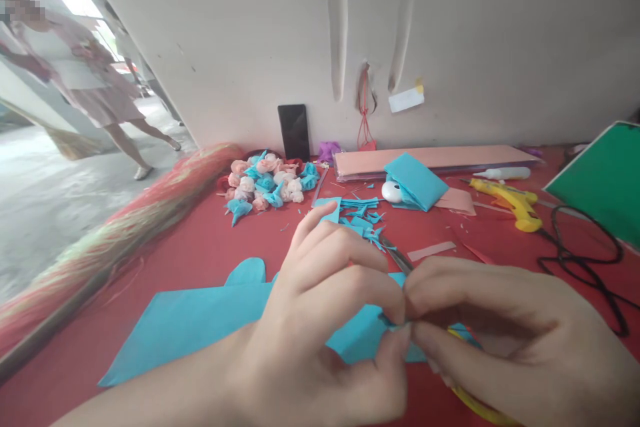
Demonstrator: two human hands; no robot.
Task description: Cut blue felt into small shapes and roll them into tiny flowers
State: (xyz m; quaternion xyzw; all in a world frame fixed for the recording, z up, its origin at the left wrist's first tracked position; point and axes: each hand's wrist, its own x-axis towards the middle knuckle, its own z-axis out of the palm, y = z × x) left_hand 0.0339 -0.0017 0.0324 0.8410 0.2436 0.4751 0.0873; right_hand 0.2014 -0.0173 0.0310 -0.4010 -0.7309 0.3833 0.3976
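Observation:
My left hand [330, 320] pinches a small piece of blue paper [399, 326] between thumb and forefinger; most of the piece is hidden by the fingers. Touching it at the fingertips, my right hand [505, 333] is closed around scissors, whose metal blades [397, 257] point up and away while a yellow handle [480, 407] shows under the palm. Beneath both hands lies a large blue paper sheet [200, 320], with a rounded blue piece [247, 272] at its far edge. Blue paper scraps [361, 219] lie just beyond my fingers.
Pink and blue paper flowers [270, 181] are heaped near a phone [295, 131] leaning on the wall. A yellow glue gun [515, 203] with black cord, a folded blue stack [416, 181] and a green board [600, 180] are right. A person [75, 67] stands far left.

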